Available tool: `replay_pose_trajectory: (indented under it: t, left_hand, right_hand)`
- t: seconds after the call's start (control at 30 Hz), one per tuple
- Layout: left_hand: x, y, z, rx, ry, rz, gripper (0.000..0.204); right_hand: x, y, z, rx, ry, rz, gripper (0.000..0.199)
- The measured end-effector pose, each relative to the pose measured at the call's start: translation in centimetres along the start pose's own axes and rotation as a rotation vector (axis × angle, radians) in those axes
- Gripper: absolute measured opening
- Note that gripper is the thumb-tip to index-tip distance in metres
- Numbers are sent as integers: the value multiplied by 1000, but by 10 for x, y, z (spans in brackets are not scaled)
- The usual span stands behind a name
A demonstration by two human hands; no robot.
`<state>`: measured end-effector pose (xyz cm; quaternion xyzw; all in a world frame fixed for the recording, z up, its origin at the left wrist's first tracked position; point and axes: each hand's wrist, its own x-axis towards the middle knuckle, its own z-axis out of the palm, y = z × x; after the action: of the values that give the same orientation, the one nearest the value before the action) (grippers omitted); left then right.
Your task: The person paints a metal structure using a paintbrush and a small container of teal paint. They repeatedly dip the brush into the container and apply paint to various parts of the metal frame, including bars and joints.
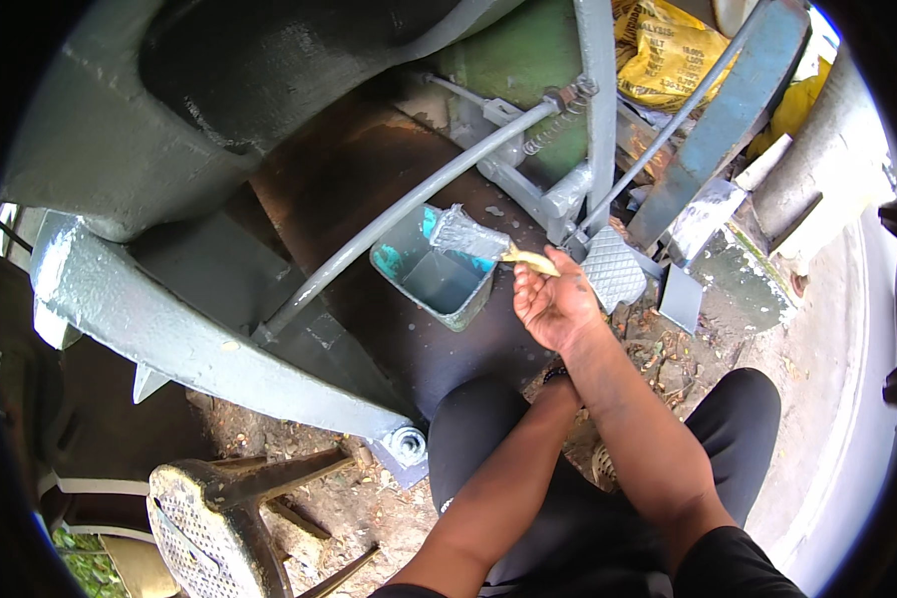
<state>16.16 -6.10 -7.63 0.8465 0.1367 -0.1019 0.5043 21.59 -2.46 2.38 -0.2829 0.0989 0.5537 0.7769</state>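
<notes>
My right hand [556,299] is closed on the yellowish handle of a paintbrush [468,237], palm turned upward. Grey paint coats the brush's wide head, which points left over the far part of an open paint container [458,317]. Inside that squarish tub lies grey paint, and turquoise smears mark its inner walls. The tub stands on a dark, paint-spotted metal plate [399,159]. My left forearm [503,468] crosses beneath the right one, a dark bracelet at its wrist; the left hand is hidden there. Just right of my right hand is a grey pedal [613,269] with a diamond-pattern tread.
A grey rod [419,209] slants above the tub. A curved grey metal bar [199,344] and a large grey moulded part [100,130] fill the left. A worn stool [194,528] lies lower left. Yellow sacks [668,55] and a blue metal beam [728,120] are upper right.
</notes>
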Motion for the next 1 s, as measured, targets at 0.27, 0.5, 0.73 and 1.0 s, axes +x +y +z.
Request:
replay_pose_trajectory:
  t: [0.27, 0.5, 0.73, 1.0]
  left_hand:
    - [1, -18, 16, -189, -79, 102, 65]
    - [-9, -8, 9, -134, -25, 47, 61]
    - [-11, 17, -19, -2, -53, 27, 57]
    - [-24, 41, -31, 46, 52, 45, 49]
  right_hand:
    - [-8, 6, -2, 58, -48, -20, 43]
    - [-25, 9, 14, 178, -243, -28, 41]
    - [-55, -12, 61, -133, -365, -396, 44]
    - [-52, -101, 152, -1847, -86, -1527, 28]
